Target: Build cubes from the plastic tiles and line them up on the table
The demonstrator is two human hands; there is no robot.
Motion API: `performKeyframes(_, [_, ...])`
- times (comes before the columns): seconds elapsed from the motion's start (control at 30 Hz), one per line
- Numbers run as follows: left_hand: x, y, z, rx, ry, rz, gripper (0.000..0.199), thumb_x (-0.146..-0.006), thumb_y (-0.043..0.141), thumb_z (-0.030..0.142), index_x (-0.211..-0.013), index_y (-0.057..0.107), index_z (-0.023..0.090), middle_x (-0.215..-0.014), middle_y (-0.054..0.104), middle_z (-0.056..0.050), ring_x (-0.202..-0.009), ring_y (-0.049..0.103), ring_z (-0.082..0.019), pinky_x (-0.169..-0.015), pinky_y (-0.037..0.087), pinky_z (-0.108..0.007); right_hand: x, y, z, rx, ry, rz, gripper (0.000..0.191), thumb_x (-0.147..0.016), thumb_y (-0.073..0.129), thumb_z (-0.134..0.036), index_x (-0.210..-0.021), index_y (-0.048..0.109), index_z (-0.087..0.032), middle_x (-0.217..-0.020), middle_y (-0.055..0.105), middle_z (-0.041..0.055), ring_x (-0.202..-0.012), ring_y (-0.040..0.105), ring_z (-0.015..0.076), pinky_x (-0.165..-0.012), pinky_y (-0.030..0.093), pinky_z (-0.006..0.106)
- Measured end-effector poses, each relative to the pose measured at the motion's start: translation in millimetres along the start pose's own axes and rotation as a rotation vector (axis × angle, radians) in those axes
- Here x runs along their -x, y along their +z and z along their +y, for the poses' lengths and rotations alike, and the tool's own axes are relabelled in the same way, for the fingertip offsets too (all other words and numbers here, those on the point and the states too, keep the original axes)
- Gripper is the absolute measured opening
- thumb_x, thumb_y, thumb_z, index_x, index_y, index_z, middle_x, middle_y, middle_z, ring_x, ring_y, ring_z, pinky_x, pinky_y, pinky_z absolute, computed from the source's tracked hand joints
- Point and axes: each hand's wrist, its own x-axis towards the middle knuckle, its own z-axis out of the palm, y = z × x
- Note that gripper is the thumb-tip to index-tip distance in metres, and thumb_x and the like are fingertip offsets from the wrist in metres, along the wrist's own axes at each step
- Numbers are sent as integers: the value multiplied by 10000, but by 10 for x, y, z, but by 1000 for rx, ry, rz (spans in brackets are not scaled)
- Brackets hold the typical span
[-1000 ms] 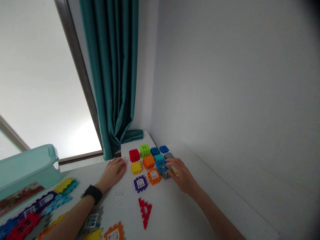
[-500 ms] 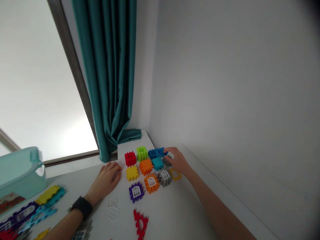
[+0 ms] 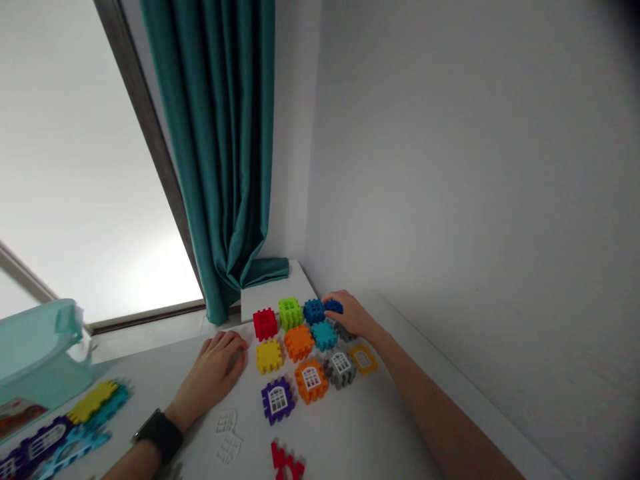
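My right hand (image 3: 350,313) is at the far right of the group of blocks, thumb and fingers pinching a dark blue block (image 3: 333,307). Just left of it stands another dark blue block (image 3: 314,311). A teal block (image 3: 324,335) lies in front, and a grey piece (image 3: 344,331) is partly hidden under the hand. My left hand (image 3: 213,373) rests on the table with loosely bent fingers, thumb apart, holding nothing. Nearest to it are a yellow block (image 3: 269,356) and a red block (image 3: 265,324).
Green (image 3: 291,313), orange (image 3: 299,343), purple (image 3: 278,400) and grey windowed blocks (image 3: 341,368) form rows. A yellow frame (image 3: 363,359) lies at right, a red piece (image 3: 287,461) in front. White window pieces (image 3: 229,433), a pale teal bin (image 3: 45,353) and a wall (image 3: 450,200) surround them.
The dark blue block in my right hand now sits slightly turned against its neighbour, where before the two lay in line. My left hand stays resting. The view has shifted a little.
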Motion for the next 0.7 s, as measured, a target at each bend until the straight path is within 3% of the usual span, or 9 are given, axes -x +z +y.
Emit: performKeyframes(0.7, [2, 31, -31, 7, -31, -21, 168, -950, 454, 283, -976, 615, 240, -1054, 658, -59, -1025, 589, -279, -896, 449, -451, -20, 38, 37, -4, 50, -89, 253, -798, 691, -201, -1047, 707, -242, -1114, 733, 48, -1105, 613, 262, -1006, 421, 429])
